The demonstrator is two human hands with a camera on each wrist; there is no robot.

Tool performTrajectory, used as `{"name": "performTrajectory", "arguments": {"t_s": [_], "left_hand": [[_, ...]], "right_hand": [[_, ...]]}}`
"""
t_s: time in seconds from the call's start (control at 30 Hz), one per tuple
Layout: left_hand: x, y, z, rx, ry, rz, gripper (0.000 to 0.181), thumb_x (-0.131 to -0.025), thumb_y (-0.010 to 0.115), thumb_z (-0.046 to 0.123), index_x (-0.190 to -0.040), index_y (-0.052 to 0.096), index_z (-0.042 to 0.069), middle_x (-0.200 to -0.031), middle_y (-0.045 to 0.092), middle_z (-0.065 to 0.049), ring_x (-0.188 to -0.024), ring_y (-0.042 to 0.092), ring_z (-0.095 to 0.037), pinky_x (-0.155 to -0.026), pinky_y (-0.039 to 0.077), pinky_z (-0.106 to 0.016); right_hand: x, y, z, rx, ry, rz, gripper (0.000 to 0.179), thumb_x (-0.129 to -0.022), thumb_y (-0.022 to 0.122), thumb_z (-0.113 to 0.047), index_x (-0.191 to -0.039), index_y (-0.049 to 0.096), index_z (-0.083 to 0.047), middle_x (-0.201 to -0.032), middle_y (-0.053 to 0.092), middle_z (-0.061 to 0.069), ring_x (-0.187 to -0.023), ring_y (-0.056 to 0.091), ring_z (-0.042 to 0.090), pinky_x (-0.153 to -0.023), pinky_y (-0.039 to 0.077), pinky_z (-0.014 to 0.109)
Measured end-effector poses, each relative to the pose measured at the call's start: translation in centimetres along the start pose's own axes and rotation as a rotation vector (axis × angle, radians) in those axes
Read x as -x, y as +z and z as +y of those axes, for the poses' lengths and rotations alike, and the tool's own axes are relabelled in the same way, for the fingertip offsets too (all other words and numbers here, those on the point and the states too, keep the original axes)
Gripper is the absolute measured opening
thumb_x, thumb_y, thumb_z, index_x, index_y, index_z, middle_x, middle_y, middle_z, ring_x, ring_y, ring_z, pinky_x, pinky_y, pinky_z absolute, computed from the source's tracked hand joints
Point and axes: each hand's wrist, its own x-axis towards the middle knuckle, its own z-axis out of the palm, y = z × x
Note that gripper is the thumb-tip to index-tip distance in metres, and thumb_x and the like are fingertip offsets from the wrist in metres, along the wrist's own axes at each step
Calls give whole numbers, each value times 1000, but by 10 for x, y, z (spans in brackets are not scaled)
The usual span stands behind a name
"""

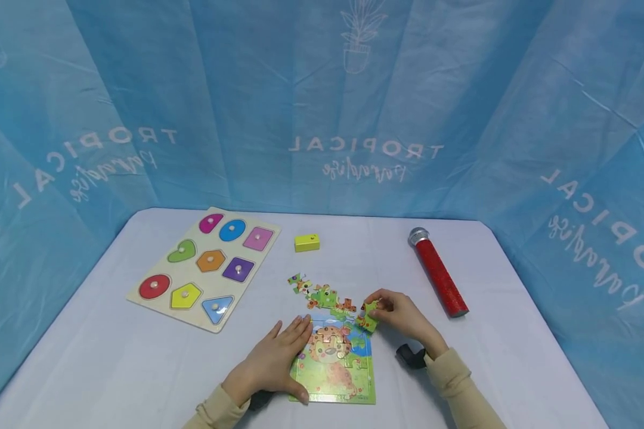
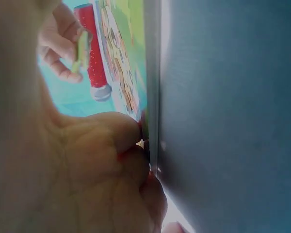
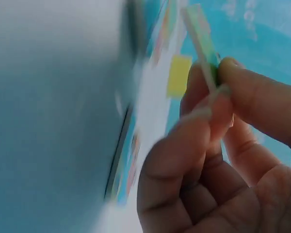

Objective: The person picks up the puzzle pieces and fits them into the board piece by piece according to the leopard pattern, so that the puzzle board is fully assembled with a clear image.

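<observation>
A jigsaw puzzle board (image 1: 331,390) with a spotted animal picture lies at the table's front. My left hand (image 1: 279,357) rests on its left side with the fingers stretched out and the thumb at the lower edge. Between thumb and fingers, my right hand (image 1: 402,314) pinches a green puzzle piece (image 1: 368,317) over the board's upper right corner. The right wrist view shows the piece (image 3: 202,41) edge-on and raised. Several loose puzzle pieces (image 1: 323,296) are strewn just beyond the board. In the left wrist view, the palm hides part of the board.
A shape board (image 1: 204,286) with colourful knobbed shapes lies at the left. Behind the loose pieces sits a yellow block (image 1: 307,242). A red microphone (image 1: 439,274) lies at the right. Blue curtains (image 1: 322,107) close off the white table's back and sides.
</observation>
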Motion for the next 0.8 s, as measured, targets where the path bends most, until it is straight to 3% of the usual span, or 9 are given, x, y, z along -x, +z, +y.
{"name": "performTrajectory", "arguments": {"t_s": [0.2,0.3,0.6,0.8], "left_hand": [[-1,-2,-3,0,-8,-6,129,-55,80,67,-152,25,2,-162,19,-13,-150,19,-32,-118,19,-59],[0,-3,-5,6,-14,-5,130,-55,80,68,-152,25,2,-162,19,-13,-150,19,-33,-118,19,-60],[-1,-3,-3,18,-13,2,129,-55,81,66,-152,26,2,-162,19,-14,-150,19,-33,-118,18,-60],[-1,-3,-2,18,-15,1,129,-54,81,65,-152,26,1,-162,20,-14,-150,19,-33,-118,19,-60]], "right_hand": [[16,22,-14,-4,-80,-248,10,-89,69,-17,-99,70,-17,-73,53,-5,-65,45,4,-57,38,17],[24,31,-20,12,-100,-311,7,-87,72,-15,-93,71,-17,-69,52,-7,-61,43,1,-56,37,16],[34,45,-30,113,-139,-298,13,-77,81,-15,-83,70,-20,-71,53,-9,-67,45,1,-60,39,17],[35,51,-32,236,-130,-240,33,-69,87,-18,-94,67,-23,-92,52,-6,-82,47,8,-73,44,24]]}}
